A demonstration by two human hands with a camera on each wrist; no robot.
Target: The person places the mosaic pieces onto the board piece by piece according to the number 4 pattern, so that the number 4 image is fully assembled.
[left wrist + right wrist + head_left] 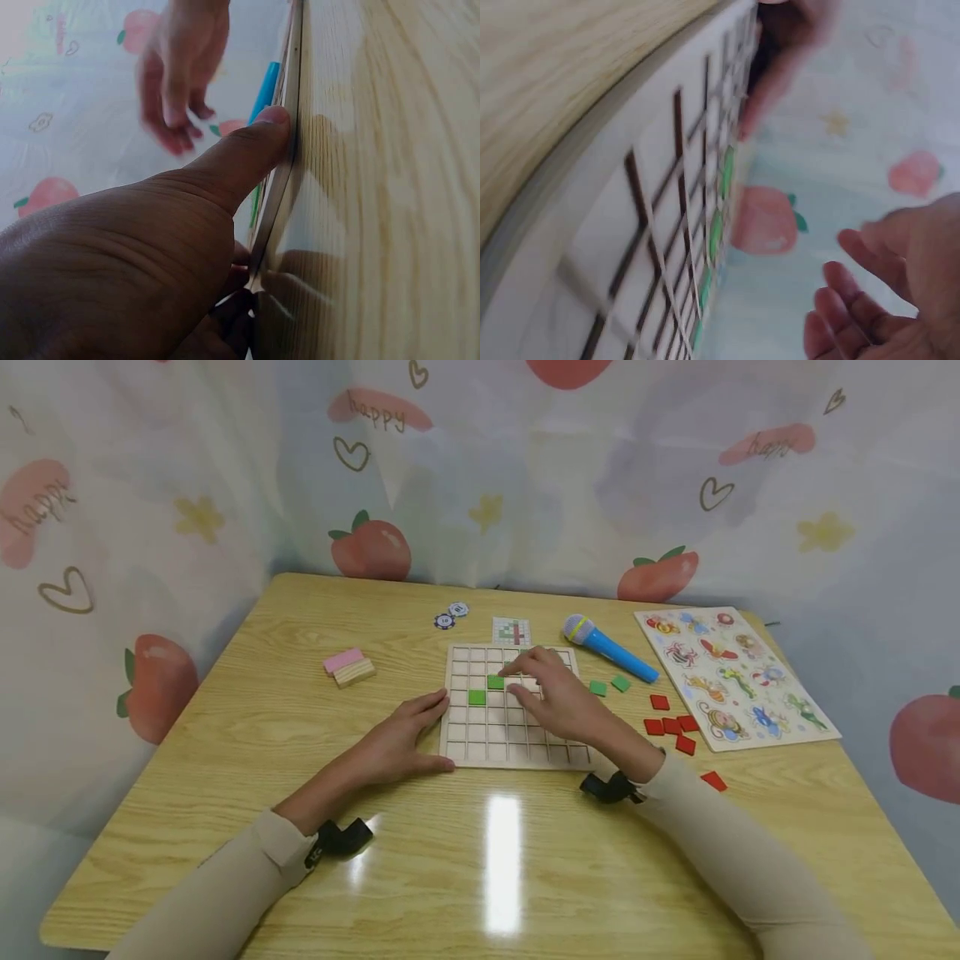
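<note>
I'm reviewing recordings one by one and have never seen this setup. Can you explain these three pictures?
No machine here: a person works bare-handed. The wide picture is from a head-worn camera, the close-ups from cameras on each wrist. On the table lies a grid board with green tiles in it. To its right: loose green tiles, red tiles, a microphone, a picture board; beyond it, a card and chips; to its left, a pink block and a wooden block. The left hand touches the board's edge; the right hand is over the board, with nothing visibly held.
</note>
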